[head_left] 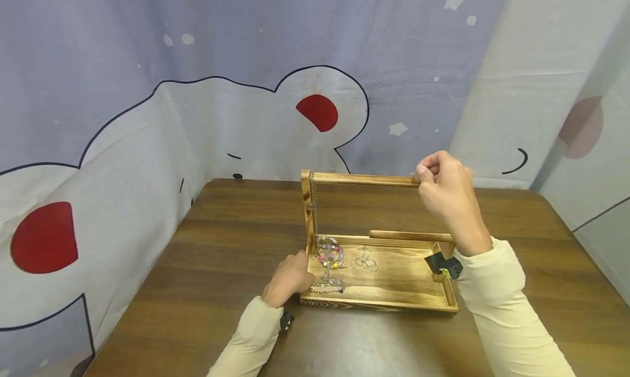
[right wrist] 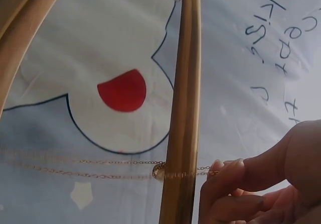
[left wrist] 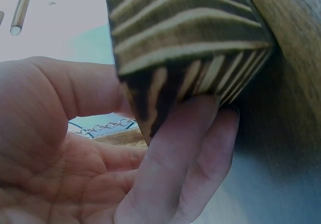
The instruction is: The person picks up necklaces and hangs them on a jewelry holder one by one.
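A wooden jewelry stand has a tray base (head_left: 379, 307), an upright post (head_left: 308, 215) and an upper bar (head_left: 364, 179). Near the right end of that bar, my right hand (head_left: 448, 193) pinches a fine gold chain necklace (right wrist: 110, 176) between thumb and fingertips. In the right wrist view the chain passes across the bar, with a small round gold piece (right wrist: 158, 171) beside it. My left hand (head_left: 290, 278) grips the tray's front left corner (left wrist: 185, 58), fingers curled under it. Another chain necklace (head_left: 315, 218) hangs from the bar's left end.
Inside the tray lie a colorful beaded bracelet (head_left: 339, 256), a silver chain bracelet (head_left: 328, 285) and a thin tangled chain (head_left: 365, 263). A lower bar (head_left: 408, 235) runs along the tray's back. The stand sits on a brown wooden table (head_left: 216, 289) before a patterned curtain (head_left: 236, 38).
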### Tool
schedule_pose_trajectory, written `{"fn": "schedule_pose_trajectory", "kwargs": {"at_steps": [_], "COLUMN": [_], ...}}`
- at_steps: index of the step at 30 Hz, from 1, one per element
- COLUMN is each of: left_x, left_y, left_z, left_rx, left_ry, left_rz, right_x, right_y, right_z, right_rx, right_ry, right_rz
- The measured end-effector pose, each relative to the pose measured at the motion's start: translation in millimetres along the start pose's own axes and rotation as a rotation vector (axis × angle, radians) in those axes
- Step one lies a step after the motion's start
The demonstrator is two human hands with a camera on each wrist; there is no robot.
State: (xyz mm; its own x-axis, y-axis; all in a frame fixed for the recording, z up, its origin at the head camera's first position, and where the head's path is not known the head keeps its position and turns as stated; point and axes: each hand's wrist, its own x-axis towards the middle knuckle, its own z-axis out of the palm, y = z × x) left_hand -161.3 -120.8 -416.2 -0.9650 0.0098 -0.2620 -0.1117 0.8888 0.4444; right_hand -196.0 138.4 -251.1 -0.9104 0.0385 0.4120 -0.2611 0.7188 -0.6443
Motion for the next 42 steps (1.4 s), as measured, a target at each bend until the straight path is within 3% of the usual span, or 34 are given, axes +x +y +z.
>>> {"fn": "schedule_pose_trajectory", "kwargs": {"at_steps": [21, 30, 42], "left_x": [-0.4, 0.0, -0.8], "left_y": [2.0, 0.5, 0.9], "left_z": [-0.7, 0.0, -1.2], "left_rx": [0.005, 0.003, 0.012], "left_ry": [-0.004, 0.000, 0.010], "left_rz": [0.007, 0.008, 0.024], "right_x": [1.6, 4.5, 11.4], "right_y": [-36.9, -54.1, -77.0], "right_z": [40.1, 53.3, 69.4], "right_rx": [0.050, 0.029, 0.051], "right_ry": [-0.097, -0.132, -0.207], "right_rz": [-0.083, -0.172, -0.192]}}
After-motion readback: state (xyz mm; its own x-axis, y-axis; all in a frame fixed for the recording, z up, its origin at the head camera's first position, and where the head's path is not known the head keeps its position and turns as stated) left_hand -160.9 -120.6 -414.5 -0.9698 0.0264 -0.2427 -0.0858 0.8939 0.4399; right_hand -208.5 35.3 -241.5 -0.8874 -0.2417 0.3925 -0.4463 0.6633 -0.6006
